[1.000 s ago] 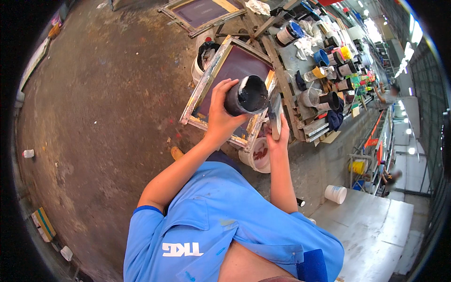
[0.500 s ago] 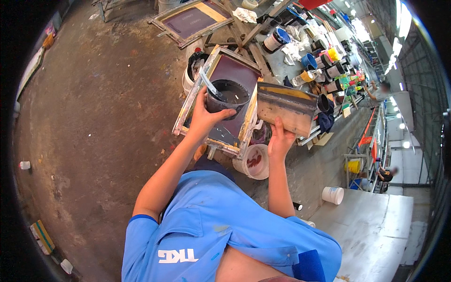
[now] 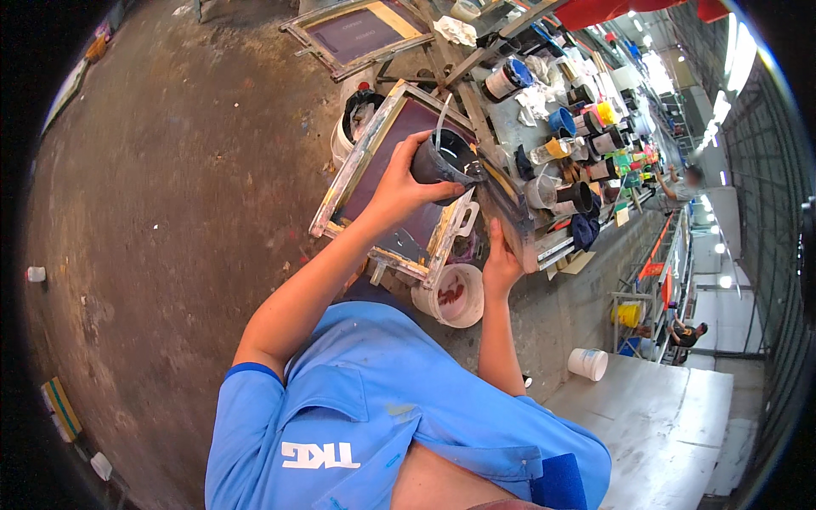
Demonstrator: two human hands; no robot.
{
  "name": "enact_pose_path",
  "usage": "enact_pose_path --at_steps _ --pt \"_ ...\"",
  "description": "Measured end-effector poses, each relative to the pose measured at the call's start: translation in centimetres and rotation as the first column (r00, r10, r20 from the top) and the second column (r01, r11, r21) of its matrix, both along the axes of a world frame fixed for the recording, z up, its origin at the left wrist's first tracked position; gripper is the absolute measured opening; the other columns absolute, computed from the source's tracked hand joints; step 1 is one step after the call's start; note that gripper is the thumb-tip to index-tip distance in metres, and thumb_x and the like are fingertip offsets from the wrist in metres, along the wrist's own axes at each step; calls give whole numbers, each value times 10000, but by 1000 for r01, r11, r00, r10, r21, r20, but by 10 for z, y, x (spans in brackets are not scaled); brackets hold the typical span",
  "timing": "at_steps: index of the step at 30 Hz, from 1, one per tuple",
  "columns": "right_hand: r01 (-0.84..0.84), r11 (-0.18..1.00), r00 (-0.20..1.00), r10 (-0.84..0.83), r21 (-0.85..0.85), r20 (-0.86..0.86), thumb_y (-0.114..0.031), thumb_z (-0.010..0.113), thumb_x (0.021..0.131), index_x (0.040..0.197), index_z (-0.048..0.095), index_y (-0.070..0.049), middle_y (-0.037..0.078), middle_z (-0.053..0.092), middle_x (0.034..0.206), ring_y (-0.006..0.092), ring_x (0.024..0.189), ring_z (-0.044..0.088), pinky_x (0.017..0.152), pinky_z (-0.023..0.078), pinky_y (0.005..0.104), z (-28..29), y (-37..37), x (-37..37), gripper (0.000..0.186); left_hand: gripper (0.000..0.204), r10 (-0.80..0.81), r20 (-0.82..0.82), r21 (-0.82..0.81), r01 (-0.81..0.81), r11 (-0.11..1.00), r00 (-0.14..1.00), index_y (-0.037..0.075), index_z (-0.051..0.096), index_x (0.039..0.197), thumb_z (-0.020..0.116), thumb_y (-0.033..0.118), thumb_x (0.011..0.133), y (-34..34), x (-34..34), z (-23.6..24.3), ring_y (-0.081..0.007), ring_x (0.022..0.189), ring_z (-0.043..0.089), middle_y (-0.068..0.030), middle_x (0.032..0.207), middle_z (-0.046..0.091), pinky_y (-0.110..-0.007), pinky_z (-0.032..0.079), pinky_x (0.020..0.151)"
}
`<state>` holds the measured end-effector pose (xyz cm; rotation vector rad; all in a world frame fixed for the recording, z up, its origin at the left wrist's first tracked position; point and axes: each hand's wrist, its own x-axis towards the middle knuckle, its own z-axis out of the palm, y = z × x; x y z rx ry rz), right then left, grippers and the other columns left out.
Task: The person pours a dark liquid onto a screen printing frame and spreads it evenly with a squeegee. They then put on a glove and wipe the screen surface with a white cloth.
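My left hand [image 3: 406, 185] is wrapped round a dark ink tub [image 3: 432, 170], fingers and thumb on its sides. The tub leans to the right, with a pale stick [image 3: 441, 119] standing up from its rim and dark ink inside. In my right hand [image 3: 501, 265] is a wide wooden squeegee [image 3: 512, 223], held at its near lower end and seen nearly edge-on. The tub's rim meets or nearly meets the squeegee's dark-stained upper part; exact contact cannot be made out. Beneath both hands lies a screen-printing frame [image 3: 355, 166] with purple mesh and taped, ink-stained edges.
A white bucket [image 3: 425, 303] with reddish residue stands below the frame. Left of the frame is a bin [image 3: 342, 146] with a black liner. A second screen [image 3: 293, 32] lies beyond. Several ink jars [image 3: 501, 82] and rags crowd the right-hand table. Two people are in the distance.
The tub has tipped rightward and moved right toward the squeegee. The squeegee has turned from broadside to nearly edge-on, its upper part now close to the tub's rim.
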<state>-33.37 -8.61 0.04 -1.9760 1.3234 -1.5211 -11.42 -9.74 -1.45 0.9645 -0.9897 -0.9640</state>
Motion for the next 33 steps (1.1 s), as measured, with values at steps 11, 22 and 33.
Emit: enact_pose_path --at_steps 11,22,33 --pt "-11 972 964 -52 -236 -262 -34 682 926 1100 623 72 107 690 1017 179 851 657 755 515 303 -24 -36 -26 212 850 -136 -148 -75 126 989 979 56 463 1380 910 122 660 46 2 57 -172 1181 552 -57 1253 574 -316 420 1040" --pt "-67 979 914 -18 194 405 33 721 876 1293 528 40 106 615 1242 195 1111 612 977 506 324 -26 -20 1 460 949 97 -261 4 -100 995 961 48 366 1409 923 79 641 49 24 36 -210 1203 562 -108 1277 571 -353 422 1060" --pt "-17 988 991 -3 152 132 44 694 894 1253 561 48 143 619 1285 209 1109 618 979 504 332 8 8 12 382 1072 312 105 38 -317 948 944 37 389 1446 945 248 555 5 9 -30 -301 1258 504 -173 1352 475 -398 409 1067"
